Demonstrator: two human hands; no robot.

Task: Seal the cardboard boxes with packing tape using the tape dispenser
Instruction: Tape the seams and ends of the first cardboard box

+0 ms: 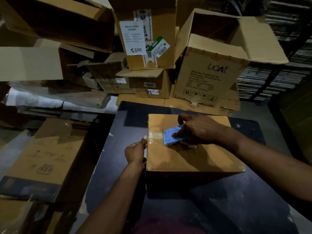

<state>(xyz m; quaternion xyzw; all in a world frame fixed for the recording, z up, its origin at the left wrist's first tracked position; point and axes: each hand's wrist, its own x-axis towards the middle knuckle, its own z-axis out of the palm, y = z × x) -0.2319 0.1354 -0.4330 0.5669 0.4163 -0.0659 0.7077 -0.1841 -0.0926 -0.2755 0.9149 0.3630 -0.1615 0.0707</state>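
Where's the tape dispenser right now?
In the head view, the blue tape dispenser sits on top of the closed cardboard box, gripped by the right hand, with the tape strip to its left.

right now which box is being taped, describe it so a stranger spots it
On the dark table stands one closed cardboard box. Unlike the open boxes behind, its flaps are shut, and the right hand holds a blue tape dispenser on its top.
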